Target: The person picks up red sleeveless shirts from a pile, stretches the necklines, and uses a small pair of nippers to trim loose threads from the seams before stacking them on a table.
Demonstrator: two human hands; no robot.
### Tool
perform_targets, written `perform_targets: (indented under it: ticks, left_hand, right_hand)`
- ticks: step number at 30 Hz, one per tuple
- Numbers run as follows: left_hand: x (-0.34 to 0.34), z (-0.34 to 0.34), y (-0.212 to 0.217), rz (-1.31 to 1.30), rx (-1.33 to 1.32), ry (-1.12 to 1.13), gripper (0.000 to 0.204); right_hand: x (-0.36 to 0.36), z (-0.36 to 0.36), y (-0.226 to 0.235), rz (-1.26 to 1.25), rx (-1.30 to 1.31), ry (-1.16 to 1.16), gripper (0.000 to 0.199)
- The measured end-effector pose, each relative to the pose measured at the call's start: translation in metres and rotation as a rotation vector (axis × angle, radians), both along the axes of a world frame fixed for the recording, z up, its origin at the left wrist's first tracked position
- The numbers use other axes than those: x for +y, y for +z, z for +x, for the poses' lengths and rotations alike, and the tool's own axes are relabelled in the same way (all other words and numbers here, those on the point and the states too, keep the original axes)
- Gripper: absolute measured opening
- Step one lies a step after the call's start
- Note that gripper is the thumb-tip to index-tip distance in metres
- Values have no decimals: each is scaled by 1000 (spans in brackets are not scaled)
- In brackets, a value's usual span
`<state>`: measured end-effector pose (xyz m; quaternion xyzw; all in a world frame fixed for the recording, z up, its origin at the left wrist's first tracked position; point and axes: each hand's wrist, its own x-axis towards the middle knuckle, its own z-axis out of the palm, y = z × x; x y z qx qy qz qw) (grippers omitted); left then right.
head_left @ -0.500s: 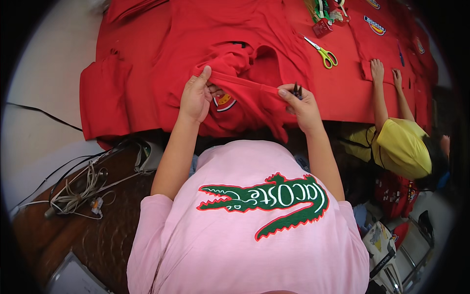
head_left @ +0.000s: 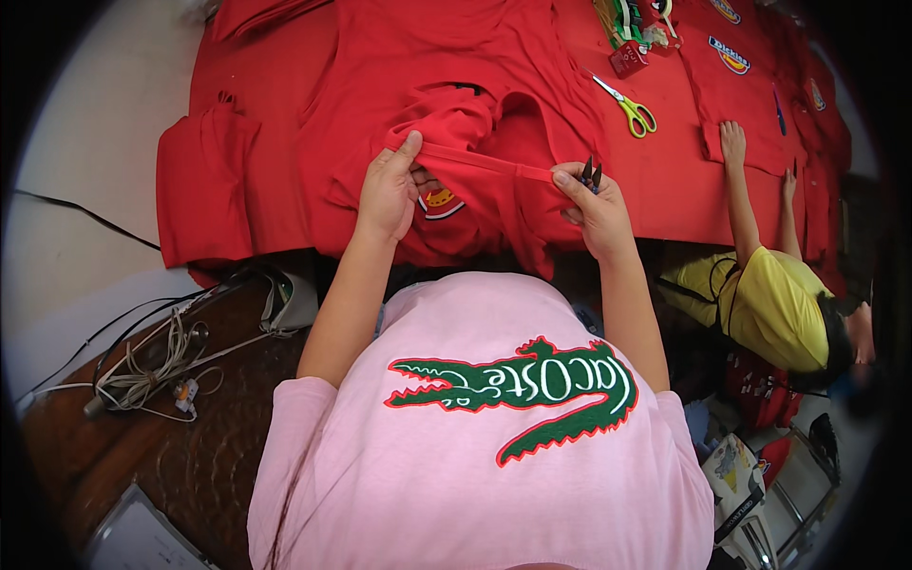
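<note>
A red shirt [head_left: 480, 195] lies bunched at the near edge of the table, its narrow seamed band stretched between my two hands. My left hand [head_left: 389, 195] is closed, pinching the band's left end between thumb and fingers. At the other end my right hand [head_left: 600, 211] grips the band between thumb and forefinger. That hand also holds small dark thread snips [head_left: 591, 177], blades pointing up and away from me. Part of a round printed patch [head_left: 439, 202] shows beside my left fingers; cloth and hand hide the rest.
Yellow-handled scissors [head_left: 639, 118] lie right of the shirt. Beyond them sits a box of tools [head_left: 631, 47]. A folded red garment [head_left: 201, 195] hangs over the table's left edge. Tangled cables [head_left: 161, 356] lie at lower left. A person in yellow [head_left: 774, 309] handles red garments at right.
Both my hands have shifted slightly right, still holding the band. The snips point up more visibly. The person in yellow has leaned lower and moved the farther hand.
</note>
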<state>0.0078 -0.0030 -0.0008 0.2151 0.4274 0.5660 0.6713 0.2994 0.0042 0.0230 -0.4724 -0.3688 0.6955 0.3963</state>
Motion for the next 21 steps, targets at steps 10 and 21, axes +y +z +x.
perform_targets:
  ticks: [10,21]
  left_hand:
    - [-10,0,15,139,286,-338,34]
    - [-29,-135,-85,58,1109,56,43]
  right_hand:
    - [7,-14,23,232,-484,394,21]
    - [9,126,-35,29,-200,-81,13]
